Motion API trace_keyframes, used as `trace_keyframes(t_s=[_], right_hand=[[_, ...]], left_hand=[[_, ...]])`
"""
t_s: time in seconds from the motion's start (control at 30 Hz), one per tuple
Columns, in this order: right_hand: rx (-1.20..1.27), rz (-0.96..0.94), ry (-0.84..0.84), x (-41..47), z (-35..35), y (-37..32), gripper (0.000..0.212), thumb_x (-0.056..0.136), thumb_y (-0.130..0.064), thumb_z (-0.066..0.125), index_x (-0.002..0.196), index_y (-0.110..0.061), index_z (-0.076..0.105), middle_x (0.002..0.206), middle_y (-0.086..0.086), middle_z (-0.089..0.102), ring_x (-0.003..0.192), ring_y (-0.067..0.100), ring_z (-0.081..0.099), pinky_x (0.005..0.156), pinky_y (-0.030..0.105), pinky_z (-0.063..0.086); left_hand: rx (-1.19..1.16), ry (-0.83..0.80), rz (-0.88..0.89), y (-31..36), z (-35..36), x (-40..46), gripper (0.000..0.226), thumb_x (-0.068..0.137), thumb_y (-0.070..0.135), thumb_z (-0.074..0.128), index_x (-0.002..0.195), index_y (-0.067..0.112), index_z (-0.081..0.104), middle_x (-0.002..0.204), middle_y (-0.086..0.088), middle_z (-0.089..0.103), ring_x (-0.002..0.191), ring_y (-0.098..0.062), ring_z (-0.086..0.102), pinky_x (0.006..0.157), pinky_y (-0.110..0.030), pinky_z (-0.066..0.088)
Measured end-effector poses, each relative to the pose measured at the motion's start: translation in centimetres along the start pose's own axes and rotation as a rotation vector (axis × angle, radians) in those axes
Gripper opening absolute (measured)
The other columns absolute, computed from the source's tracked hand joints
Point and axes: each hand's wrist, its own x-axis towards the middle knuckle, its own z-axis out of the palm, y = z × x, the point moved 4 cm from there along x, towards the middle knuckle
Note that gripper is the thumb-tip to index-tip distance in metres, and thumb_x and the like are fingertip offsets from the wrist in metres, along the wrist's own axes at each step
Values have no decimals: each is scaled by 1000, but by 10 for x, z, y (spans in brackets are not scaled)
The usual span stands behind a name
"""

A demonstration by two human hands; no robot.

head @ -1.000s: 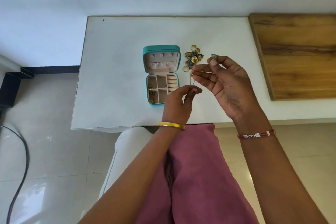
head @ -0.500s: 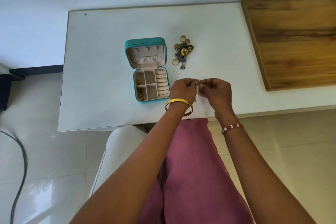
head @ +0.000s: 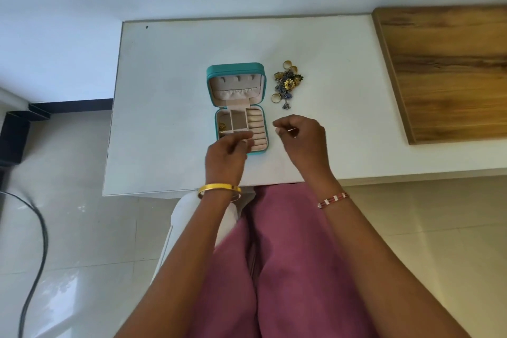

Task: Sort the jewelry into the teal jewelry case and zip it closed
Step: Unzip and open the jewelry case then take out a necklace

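- Head view: my left hand (head: pixel 226 156) is reaching over the teal jewelry case (head: pixel 238 107), fingers blurred; grasp undeterminable.
- My right hand (head: pixel 300 140) is hovering beside it, fingers loosely curled, contents unclear, near the jewelry pile (head: pixel 286 82).

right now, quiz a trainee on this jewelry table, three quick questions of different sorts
1. True or false: the case lies open.
2. Where is the jewelry pile? A) inside the case B) on the table right of the case C) on the wooden board
3. Which hand is over the case's tray?

Key:
1. True; the lid is folded back.
2. B
3. The left hand; the right hand is beside the case, over the table, fingertips pinched, though what they hold is too small to tell.
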Motion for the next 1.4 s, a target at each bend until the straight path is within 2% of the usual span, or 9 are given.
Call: trace_keyframes(t_s=[0.23,0.43,0.53,0.67,0.9,1.1,1.2,1.27,1.4], right_hand=[[-237,-166,-213,-5,66,-26,12,86,-10,59,91,-6,69,96,12,67,87,24,62,70,24,45],[-668,-357,-251,1,87,-45,18,88,-15,57,100,-4,66,109,14,60,103,30,55,73,32,44],[-812,-368,-199,-1,92,-57,9,67,0,72,75,1,69,87,20,65,82,35,63,60,33,50],[-834,-403,-238,-5,97,-62,24,87,3,44,105,5,61,119,24,56,114,40,49,84,43,45],[-798,-295,-242,-4,96,-53,27,91,1,40,111,3,58,115,20,58,109,35,51,85,39,43],[-511,-253,-202,1,93,-35,15,90,-14,55,93,-2,64,98,14,64,92,25,58,70,30,39],[-134,-84,-206,4,80,-32,9,86,-13,61,80,-8,60,82,6,62,73,13,51,57,15,33],[40,-2,-202,3,67,-35,10,87,-13,61,80,-13,54,74,-3,56,66,7,50,55,4,36],[490,155,-271,-2,42,-45,9,91,-9,53,82,-9,54,78,7,64,61,11,64,62,20,57]], left_hand=[[-91,320,-104,-43,-35,3,24,87,5,51,88,25,64,96,-7,69,93,-24,65,92,-44,51],[-32,304,-81,-51,-30,10,27,89,5,47,106,15,66,106,-7,69,100,-25,64,95,-42,50],[5,285,-60,-52,-27,12,29,88,4,47,108,12,66,111,-9,68,104,-25,62,97,-41,48],[11,276,-70,-49,-29,10,30,88,3,47,110,10,66,113,-8,67,105,-23,61,99,-35,46],[25,275,-71,-47,-29,9,29,89,5,48,113,10,65,116,-8,66,109,-21,60,101,-31,44],[3,297,-58,-51,-29,12,29,88,5,49,109,12,67,113,-7,67,103,-24,62,98,-38,48],[0,329,10,-47,-29,8,28,89,3,49,111,12,65,113,-4,65,101,-13,59,87,-7,44],[-3,352,112,-39,-28,2,30,88,1,49,112,11,64,110,-2,62,99,-9,55,79,1,40],[22,286,292,-23,-20,-2,37,83,7,49,118,7,59,117,-8,62,106,-12,55,93,-24,45]])
